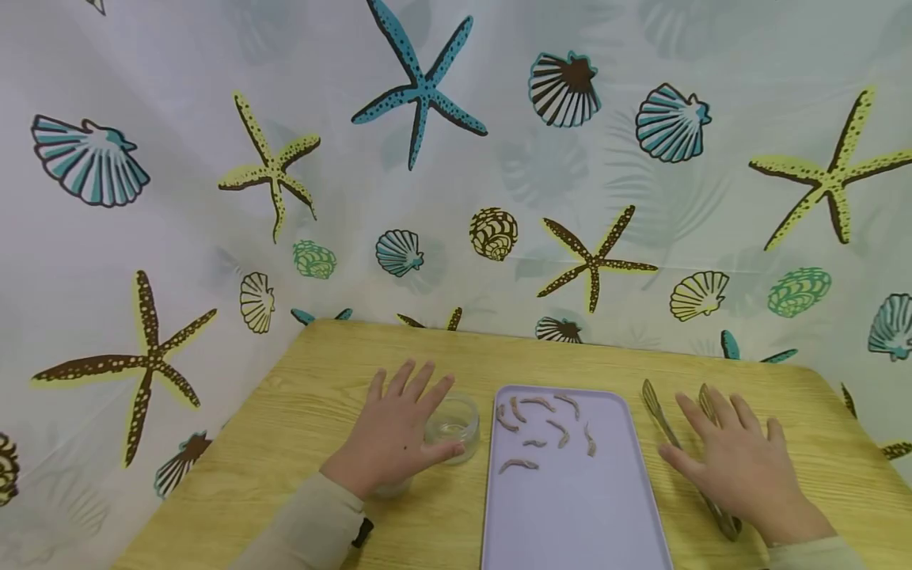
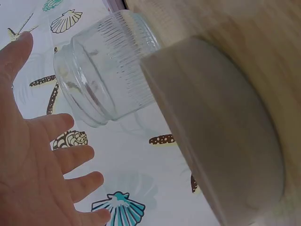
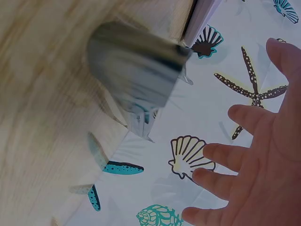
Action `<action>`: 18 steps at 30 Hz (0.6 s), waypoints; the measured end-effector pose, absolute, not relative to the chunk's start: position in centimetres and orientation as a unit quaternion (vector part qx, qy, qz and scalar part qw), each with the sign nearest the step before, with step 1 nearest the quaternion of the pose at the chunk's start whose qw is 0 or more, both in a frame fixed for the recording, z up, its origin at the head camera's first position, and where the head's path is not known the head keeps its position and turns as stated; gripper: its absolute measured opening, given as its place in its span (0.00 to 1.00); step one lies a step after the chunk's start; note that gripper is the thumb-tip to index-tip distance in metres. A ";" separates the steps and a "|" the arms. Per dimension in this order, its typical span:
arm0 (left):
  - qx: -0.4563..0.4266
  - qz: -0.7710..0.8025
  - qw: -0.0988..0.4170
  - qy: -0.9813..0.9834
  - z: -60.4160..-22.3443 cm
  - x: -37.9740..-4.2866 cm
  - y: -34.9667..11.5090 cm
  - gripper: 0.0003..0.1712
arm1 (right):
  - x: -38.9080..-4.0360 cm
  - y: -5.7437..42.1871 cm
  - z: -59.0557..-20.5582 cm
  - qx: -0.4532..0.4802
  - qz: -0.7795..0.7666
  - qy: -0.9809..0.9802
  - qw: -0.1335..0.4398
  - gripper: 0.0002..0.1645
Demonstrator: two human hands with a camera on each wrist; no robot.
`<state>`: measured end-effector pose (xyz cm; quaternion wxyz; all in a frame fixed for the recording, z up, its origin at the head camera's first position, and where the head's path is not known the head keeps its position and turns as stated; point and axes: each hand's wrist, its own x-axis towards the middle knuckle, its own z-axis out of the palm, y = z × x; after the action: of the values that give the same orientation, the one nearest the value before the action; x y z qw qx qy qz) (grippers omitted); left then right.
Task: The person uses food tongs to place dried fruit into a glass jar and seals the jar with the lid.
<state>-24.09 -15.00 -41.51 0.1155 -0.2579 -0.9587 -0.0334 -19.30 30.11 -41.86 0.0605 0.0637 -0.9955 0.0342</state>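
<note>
Your left hand (image 1: 399, 435) is spread with fingers straight, holding nothing, just beside the clear glass jar (image 1: 456, 419), whose ribbed side shows in the left wrist view. Your right hand (image 1: 741, 471) is likewise open and empty, hiding part of the metal tongs (image 1: 663, 423) on the wood-grain table (image 1: 427, 348). Between your hands lies the lilac tray (image 1: 570, 514), with small curved brown pieces (image 1: 518, 464) scattered over its far part. Behind hangs a cloth (image 1: 192, 237) printed with starfish and seashells.
</note>
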 end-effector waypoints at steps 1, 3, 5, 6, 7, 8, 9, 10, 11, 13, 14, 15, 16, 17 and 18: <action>-0.258 -0.037 0.111 -0.959 -41.5 -24.1 -15.0 0.59 | -19.3 30.1 -41.9 0.063 0.034 -0.996 0.058 0.55; -0.256 -0.047 0.101 -0.960 -41.6 -24.2 -15.0 0.58 | -19.3 30.3 -42.0 0.063 0.030 -0.996 0.054 0.55; -0.252 -0.061 0.091 -0.962 -41.8 -24.3 -15.0 0.57 | -19.3 30.4 -42.1 0.062 0.028 -0.996 0.050 0.55; -0.250 -0.068 0.084 -0.962 -41.9 -24.3 -15.0 0.56 | -19.3 30.5 -42.2 0.062 0.027 -0.997 0.048 0.55; -0.247 -0.076 0.079 -0.963 -42.0 -24.4 -15.0 0.56 | -19.3 30.6 -42.3 0.062 0.025 -0.997 0.046 0.55; -0.243 -0.086 0.073 -0.963 -42.1 -24.4 -15.0 0.56 | -19.3 30.8 -42.3 0.062 0.025 -0.997 0.044 0.55; -0.240 -0.095 0.068 -0.964 -42.2 -24.5 -15.0 0.56 | -19.3 30.8 -42.4 0.062 0.024 -0.997 0.042 0.55; -0.237 -0.104 0.061 -0.964 -42.3 -24.6 -15.0 0.56 | -19.3 30.9 -42.5 0.062 0.024 -0.997 0.040 0.56; -0.234 -0.111 0.054 -0.964 -42.4 -24.6 -15.0 0.57 | -19.4 31.0 -42.5 0.061 0.024 -0.997 0.037 0.56; -0.226 -0.130 0.040 -0.965 -42.5 -24.8 -14.9 0.57 | -19.4 31.1 -42.6 0.059 0.028 -0.997 0.029 0.56; -0.222 -0.140 0.033 -0.964 -42.5 -24.8 -14.9 0.58 | -19.4 31.2 -42.6 0.057 0.031 -0.998 0.025 0.57; -0.218 -0.148 0.027 -0.964 -42.5 -24.8 -14.8 0.58 | -19.4 31.3 -42.6 0.055 0.034 -0.998 0.020 0.57; -0.215 -0.157 0.021 -0.964 -42.6 -24.9 -14.8 0.58 | -19.5 31.3 -42.7 0.053 0.039 -0.998 0.014 0.58; -0.211 -0.166 0.013 -0.963 -42.6 -24.9 -14.8 0.58 | -19.5 31.4 -42.7 0.050 0.045 -0.998 0.007 0.59; -0.207 -0.174 0.007 -0.963 -42.7 -24.9 -14.8 0.58 | -19.5 31.5 -42.7 0.047 0.051 -0.998 -0.001 0.59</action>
<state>-24.92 -14.79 -42.66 0.0070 -0.2071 -0.9626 -0.1745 -19.51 31.46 -42.66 -0.0006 0.0465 -0.9976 0.0507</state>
